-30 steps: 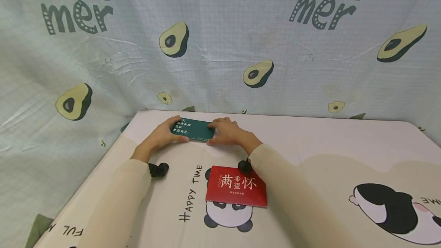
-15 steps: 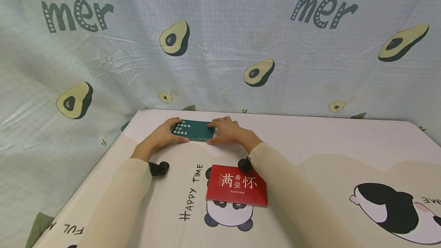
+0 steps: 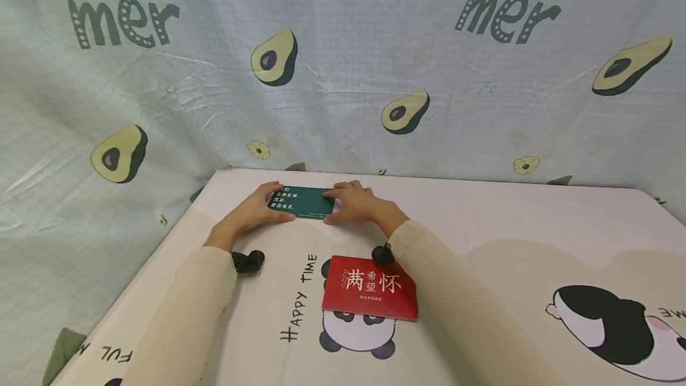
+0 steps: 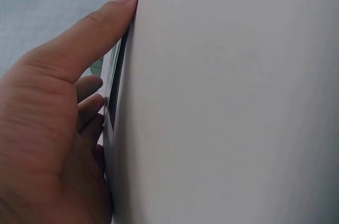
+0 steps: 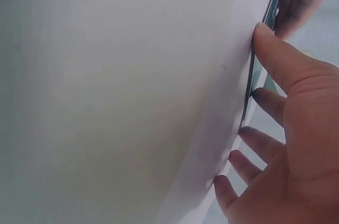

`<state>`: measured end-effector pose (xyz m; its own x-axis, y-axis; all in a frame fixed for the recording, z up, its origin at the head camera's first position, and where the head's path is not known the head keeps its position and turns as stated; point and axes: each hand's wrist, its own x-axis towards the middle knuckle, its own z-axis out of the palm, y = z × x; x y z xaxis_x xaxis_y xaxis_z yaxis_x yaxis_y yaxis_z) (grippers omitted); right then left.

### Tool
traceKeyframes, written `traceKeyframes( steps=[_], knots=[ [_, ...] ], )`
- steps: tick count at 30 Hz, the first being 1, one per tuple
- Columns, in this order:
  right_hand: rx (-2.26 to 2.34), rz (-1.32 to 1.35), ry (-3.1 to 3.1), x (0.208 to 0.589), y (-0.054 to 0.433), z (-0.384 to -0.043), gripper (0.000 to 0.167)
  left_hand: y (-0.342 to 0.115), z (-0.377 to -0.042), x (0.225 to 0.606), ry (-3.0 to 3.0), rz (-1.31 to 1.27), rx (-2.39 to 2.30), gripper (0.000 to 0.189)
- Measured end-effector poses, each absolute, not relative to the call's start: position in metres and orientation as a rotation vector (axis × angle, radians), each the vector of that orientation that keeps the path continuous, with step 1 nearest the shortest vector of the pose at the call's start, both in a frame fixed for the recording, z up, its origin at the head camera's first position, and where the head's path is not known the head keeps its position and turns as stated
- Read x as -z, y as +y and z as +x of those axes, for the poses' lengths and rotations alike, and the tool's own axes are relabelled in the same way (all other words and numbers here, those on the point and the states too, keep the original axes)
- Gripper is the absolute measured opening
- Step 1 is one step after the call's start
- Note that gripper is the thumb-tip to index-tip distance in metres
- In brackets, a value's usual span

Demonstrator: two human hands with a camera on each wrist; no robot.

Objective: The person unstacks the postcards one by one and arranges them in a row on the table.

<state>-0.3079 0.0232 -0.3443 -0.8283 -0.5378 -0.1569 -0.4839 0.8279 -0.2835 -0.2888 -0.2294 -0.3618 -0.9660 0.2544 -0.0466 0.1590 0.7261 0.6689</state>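
A dark green booklet (image 3: 308,202) with white lettering lies flat near the far left edge of the table. My left hand (image 3: 258,207) holds its left end, thumb along the near edge and fingers toward the far edge. At the right end my right hand (image 3: 354,202) grips it the same way, index finger on the cover. In the left wrist view the booklet's thin edge (image 4: 117,65) shows beside the thumb. The right wrist view has the fingers spread along the tabletop behind the booklet. A red booklet (image 3: 370,290) with white characters lies closer to me, partly under the right forearm in view.
The table (image 3: 482,219) has a pale cloth printed with pandas and words. Behind it hangs a curtain (image 3: 332,46) with avocado prints and lettering. A black wrist camera (image 3: 249,261) sits at the left cuff, another (image 3: 383,255) at the right, overlapping the red booklet.
Both hands keep their places on the green booklet, which appears to lie slightly flatter. The whole head view has shifted a little.
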Motion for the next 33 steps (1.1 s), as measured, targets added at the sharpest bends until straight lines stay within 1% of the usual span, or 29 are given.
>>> traceKeyframes(
  steps=[11,14,18,23,27,33],
  knots=[
    [0.377,-0.799,2.749,0.337,0.032,-0.308,0.074,-0.226,-0.291,0.361,2.792,0.327,-1.065,0.094],
    [0.392,-0.816,2.74,0.335,0.035,-0.308,0.075,-0.225,-0.29,0.36,2.778,0.307,-1.077,0.097],
    [0.423,-0.849,2.733,0.332,0.042,-0.306,0.075,-0.225,-0.288,0.357,2.768,0.301,-1.062,0.104],
    [0.475,-0.889,2.712,0.328,0.052,-0.296,0.074,-0.227,-0.283,0.351,2.795,0.328,-0.979,0.107],
    [0.489,-0.917,2.716,0.326,0.059,-0.287,0.074,-0.226,-0.276,0.346,2.817,0.376,-0.984,0.105],
    [0.553,-0.907,2.729,0.328,0.074,-0.272,0.074,-0.211,-0.264,0.337,2.861,0.46,-0.989,0.099]
  ],
)
